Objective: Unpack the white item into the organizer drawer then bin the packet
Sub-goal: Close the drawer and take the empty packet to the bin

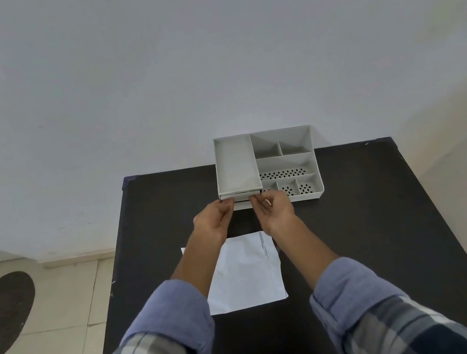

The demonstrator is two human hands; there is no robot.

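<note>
1. Our left hand [212, 222] pinches the left corner of the drawer [241, 196] front, at the organizer [267, 167] base.
2. The packet [246, 272] lies flat on the table [357, 233], between our forearms; we judge the white item is inside it, unseen.
3. Our right hand [274, 212] pinches the drawer's right corner.
4. Step in hand: opening the drawer. Next: an even, straight pull.
</note>
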